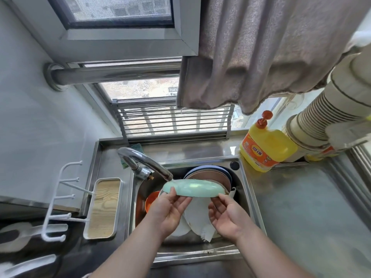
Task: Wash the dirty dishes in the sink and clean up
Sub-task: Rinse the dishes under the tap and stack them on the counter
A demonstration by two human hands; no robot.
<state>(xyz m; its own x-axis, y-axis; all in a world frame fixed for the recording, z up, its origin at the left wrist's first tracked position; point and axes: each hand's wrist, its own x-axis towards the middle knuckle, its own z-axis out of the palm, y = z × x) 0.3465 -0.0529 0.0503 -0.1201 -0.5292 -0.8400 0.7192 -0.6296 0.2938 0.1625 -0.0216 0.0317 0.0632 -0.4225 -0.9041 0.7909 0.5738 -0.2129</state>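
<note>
Pale green round plastic plate (193, 187) held tilted over steel sink (246, 189), under chrome tap spout (148, 163). Left hand (170, 209) pinches left rim; right hand (227, 214) grips right rim. Stacked dishes (208, 174) in basin behind.

I get bright, even daylight here, all of it coming through the window (138, 91) straight ahead of the sink (249, 189). Right of the sink, the steel counter (313, 207) throws back a pale, hazy glare. Shadows below the window are soft and faint. The wide lens bends the window frame and stretches everything near the borders. Far left of the sink, the white shapes at the edge look smeared, probably from blur. The whole picture is slightly soft.
</note>
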